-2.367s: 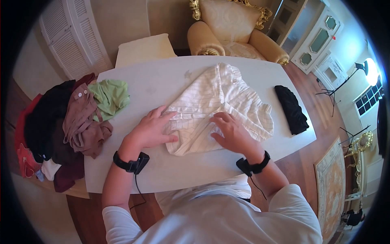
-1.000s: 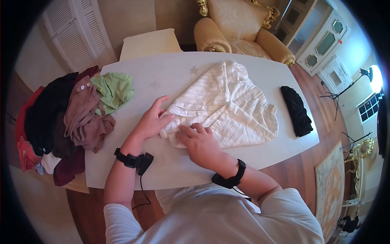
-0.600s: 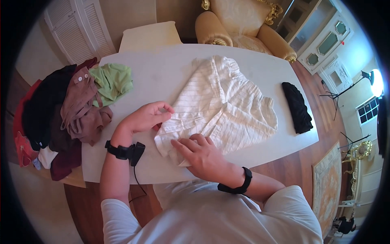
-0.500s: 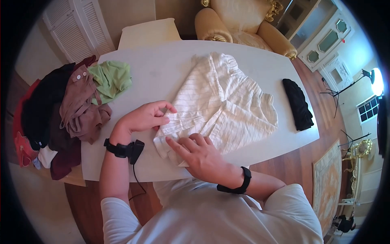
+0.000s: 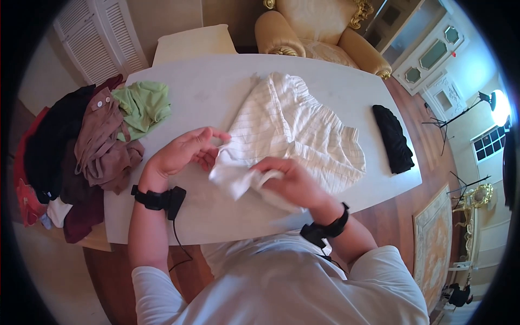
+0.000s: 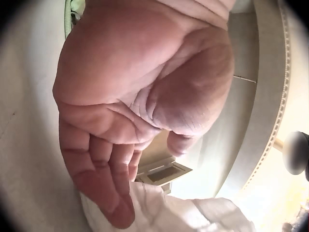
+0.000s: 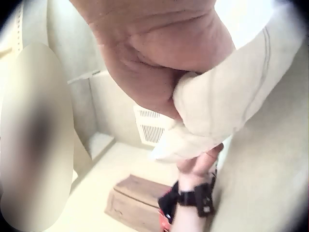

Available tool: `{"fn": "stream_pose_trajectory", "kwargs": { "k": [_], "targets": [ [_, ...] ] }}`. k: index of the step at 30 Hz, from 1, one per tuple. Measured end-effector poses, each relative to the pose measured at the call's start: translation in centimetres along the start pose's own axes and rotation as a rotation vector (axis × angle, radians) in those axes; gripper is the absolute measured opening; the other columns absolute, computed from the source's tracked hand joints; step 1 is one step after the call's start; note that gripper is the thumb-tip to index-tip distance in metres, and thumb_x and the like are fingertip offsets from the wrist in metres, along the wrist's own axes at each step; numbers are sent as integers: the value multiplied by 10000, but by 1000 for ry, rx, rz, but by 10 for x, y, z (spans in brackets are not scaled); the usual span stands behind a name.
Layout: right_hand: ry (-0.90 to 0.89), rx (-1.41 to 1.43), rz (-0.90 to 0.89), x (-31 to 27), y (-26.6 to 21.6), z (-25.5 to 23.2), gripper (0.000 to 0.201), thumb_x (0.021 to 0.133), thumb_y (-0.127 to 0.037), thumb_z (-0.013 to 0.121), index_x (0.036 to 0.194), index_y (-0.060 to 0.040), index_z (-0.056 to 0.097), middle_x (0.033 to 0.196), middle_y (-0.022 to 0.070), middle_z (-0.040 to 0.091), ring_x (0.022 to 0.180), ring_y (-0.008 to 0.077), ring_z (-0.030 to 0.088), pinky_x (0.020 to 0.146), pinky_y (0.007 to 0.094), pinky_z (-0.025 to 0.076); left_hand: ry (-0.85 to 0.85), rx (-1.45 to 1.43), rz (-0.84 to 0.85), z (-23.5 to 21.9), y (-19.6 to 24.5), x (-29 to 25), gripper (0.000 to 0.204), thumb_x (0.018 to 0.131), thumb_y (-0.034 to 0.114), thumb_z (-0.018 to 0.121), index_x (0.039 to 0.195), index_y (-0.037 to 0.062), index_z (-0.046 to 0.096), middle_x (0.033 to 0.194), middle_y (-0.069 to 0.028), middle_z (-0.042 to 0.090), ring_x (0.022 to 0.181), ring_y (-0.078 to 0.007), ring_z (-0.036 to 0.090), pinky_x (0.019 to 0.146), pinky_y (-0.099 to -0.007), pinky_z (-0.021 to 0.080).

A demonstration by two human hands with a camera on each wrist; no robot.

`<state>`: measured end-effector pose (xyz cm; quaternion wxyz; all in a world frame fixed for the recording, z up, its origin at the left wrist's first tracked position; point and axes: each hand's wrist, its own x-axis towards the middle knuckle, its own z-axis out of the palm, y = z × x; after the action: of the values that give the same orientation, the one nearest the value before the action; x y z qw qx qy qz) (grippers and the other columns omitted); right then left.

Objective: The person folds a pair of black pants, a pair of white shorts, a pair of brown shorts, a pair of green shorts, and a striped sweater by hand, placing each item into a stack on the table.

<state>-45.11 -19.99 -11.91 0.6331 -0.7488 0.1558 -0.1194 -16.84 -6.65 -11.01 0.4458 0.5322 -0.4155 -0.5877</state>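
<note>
White pin-striped shorts (image 5: 303, 124) with a gathered waistband lie folded on the white table (image 5: 195, 222). My right hand (image 5: 290, 181) grips the near-left part of them and holds that fabric up off the table, blurred by motion. In the right wrist view the bunched cloth (image 7: 227, 96) comes out from under my curled fingers. My left hand (image 5: 187, 151) is at the left edge of the shorts, fingertips right by the cloth. The left wrist view shows its palm turned to the camera, fingers loosely bent and thumb apart, with white cloth (image 6: 159, 208) beyond the fingertips.
A heap of clothes stands at the table's left end, with a brown buttoned garment (image 5: 103, 146) and a green one (image 5: 143, 105) on top. A rolled black garment (image 5: 392, 138) lies near the right edge. Behind the table are a gold armchair (image 5: 309, 32) and a cream stool (image 5: 195, 43).
My right hand has gone from resting on the near-left part of the shorts to gripping and raising it. My left hand has stayed by the left edge, its fingers spreading.
</note>
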Motion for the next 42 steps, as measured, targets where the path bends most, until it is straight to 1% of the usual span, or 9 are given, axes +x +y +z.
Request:
{"fn": "stream_pose_trajectory", "kwargs": {
  "k": [2,3,9,12,18,24,30,31,42],
  "targets": [
    [258,462,278,2,-15,-29,180,952,-40,703,1124,-46,753,971,23,753,809,105,703,732,262,570,46,-31,7,-2,4,2,626,1109,588,423,1419,64,566,1041,-98,758,848,-126,696,754,-269,534],
    [301,521,212,13,-2,-48,171,964,-67,719,1133,-44,737,900,18,746,741,93,696,664,240,554,79,-16,16,-1,4,1,649,1105,609,410,1426,63,552,1038,-120,757,849,-147,702,749,-274,535],
    [583,615,306,19,20,-104,365,984,-187,753,1279,-2,646,1175,102,722,974,179,725,837,320,605,93,95,-47,-6,-11,9,514,1113,489,502,1398,66,569,1078,-104,736,883,-138,687,770,-265,530],
    [546,641,260,13,21,-105,483,978,-250,774,1370,-24,604,1196,108,710,1023,176,706,889,317,582,88,151,-100,-5,-21,16,445,1103,404,564,1392,65,570,1111,-89,722,914,-126,671,785,-266,531],
    [453,73,194,8,26,-95,640,907,-172,816,1472,-57,535,1194,112,688,1104,161,649,945,332,542,96,212,-102,-2,-22,16,421,1086,345,614,1392,61,567,1117,-80,718,925,-126,665,795,-277,536],
    [674,-980,-231,1,10,-85,737,870,-75,777,1522,-21,440,1376,229,615,1247,347,621,1044,418,514,94,232,-97,-3,-24,16,414,1082,316,623,1395,52,562,1107,-76,716,915,-125,667,788,-274,544],
    [141,-1252,-177,6,-12,-50,829,948,-358,741,1639,-135,339,1681,213,315,1542,487,292,1231,591,303,93,245,-93,-6,-28,18,405,1084,296,620,1401,52,557,1099,-77,713,915,-130,669,785,-279,551],
    [0,-1244,-27,8,-9,-48,840,987,-525,652,1669,-185,299,1739,214,169,1587,512,144,1250,657,203,93,251,-92,-6,-28,18,407,1084,298,620,1402,51,557,1099,-77,712,915,-131,669,787,-281,552],
    [-106,-1227,98,10,16,-52,866,1003,-632,576,1677,-177,280,1744,220,165,1592,510,134,1261,637,187,93,248,-87,-5,-28,18,403,1087,294,615,1398,45,554,1086,-78,707,919,-133,664,798,-288,557]
  ]
}}
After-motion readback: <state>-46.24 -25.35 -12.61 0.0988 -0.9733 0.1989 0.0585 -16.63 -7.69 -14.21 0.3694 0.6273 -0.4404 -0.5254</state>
